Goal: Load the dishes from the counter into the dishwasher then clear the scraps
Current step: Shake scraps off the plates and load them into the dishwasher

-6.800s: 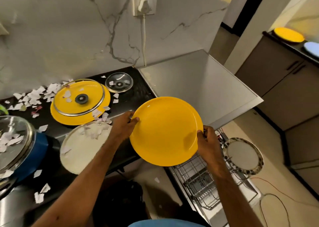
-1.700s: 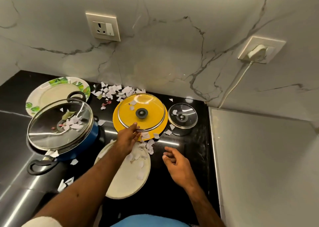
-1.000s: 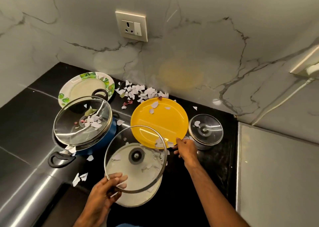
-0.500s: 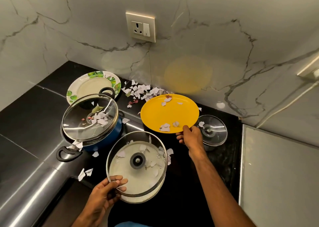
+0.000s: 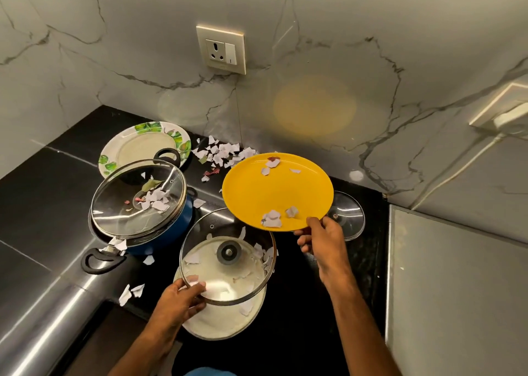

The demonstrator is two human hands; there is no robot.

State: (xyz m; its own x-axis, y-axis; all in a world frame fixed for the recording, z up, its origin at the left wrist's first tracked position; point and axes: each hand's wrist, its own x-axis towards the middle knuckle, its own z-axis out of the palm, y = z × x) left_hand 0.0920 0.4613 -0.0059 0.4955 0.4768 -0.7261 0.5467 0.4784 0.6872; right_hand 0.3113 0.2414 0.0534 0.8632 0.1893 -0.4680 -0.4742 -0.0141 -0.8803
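My right hand (image 5: 321,237) grips the near rim of a yellow plate (image 5: 283,193), lifted off the black counter (image 5: 43,198) with several paper scraps on it. My left hand (image 5: 178,300) holds the rim of a large glass lid (image 5: 228,273) just above a white plate (image 5: 217,318) strewn with scraps. A blue pot (image 5: 171,233) with its own glass lid (image 5: 137,198) sits at the left. Behind it lies a green-patterned plate (image 5: 140,147). A small glass lid (image 5: 348,215) shows behind the yellow plate.
A pile of torn paper scraps (image 5: 221,155) lies against the marble wall. More scraps (image 5: 131,291) lie near the counter's steel front edge. The dishwasher's grey top (image 5: 457,290) fills the right. A wall socket (image 5: 221,48) is above the counter.
My left hand took the glass lid off the yellow plate and brought it near over the white plate. My right hand gripped the yellow plate and has raised it from the counter.
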